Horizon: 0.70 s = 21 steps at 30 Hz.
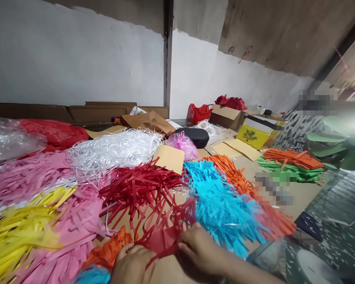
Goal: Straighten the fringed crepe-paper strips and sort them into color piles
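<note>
At the bottom middle, my left hand (136,263) and my right hand (198,249) grip a dark red fabric piece (161,240) cut into strips. It is stretched between the two closed hands, its strips fanning away from me. Just beyond it lies a heap of dark red strips (136,183). Close by my right hand is a pile of light blue strips (221,207). Orange strips (110,249) and a bit of blue fringe (93,275) lie beside my left hand. My fingertips are partly hidden behind the hands.
Pink (77,232) and yellow strips (20,228) cover the left side. Behind them lies tangled white cord (118,150). A black case (193,137), a pink plastic bag (183,146) and a yellow box (256,132) stand farther back. A green fan (337,142) is at the right.
</note>
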Each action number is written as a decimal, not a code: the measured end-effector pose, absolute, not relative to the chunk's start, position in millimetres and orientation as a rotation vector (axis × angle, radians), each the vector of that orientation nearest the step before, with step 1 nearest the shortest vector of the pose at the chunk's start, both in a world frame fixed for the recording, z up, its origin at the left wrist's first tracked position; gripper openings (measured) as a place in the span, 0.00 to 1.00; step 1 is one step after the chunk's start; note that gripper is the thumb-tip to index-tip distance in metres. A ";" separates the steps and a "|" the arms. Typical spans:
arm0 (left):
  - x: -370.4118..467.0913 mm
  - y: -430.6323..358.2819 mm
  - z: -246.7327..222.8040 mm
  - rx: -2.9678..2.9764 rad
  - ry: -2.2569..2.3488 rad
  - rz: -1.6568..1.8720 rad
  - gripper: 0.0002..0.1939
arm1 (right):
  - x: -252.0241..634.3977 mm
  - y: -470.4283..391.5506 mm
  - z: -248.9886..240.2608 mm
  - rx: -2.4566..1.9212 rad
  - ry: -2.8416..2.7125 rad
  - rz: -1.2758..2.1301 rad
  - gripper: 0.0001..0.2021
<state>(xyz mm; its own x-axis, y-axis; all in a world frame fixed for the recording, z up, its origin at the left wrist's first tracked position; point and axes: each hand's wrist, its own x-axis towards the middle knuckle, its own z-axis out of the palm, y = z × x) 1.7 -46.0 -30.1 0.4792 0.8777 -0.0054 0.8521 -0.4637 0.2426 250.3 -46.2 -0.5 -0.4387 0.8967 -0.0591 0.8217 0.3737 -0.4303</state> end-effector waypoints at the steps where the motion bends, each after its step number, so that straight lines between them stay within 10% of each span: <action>1: 4.0 -43.6 -22.2 2.413 1.580 0.128 0.17 | 248.1 -41.8 5.6 -1.621 -2.416 0.602 0.11; 21: 26.6 -17.3 0.1 2.315 1.863 -0.054 0.19 | 222.9 -5.0 -4.6 -1.878 -2.363 0.504 0.12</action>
<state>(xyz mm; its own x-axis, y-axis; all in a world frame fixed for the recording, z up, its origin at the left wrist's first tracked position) 26.6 -17.3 0.1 0.2192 0.9665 -0.1338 0.9726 -0.2056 0.1087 222.9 -5.0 -4.6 -0.2449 0.9595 -0.1391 0.9328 0.1941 -0.3036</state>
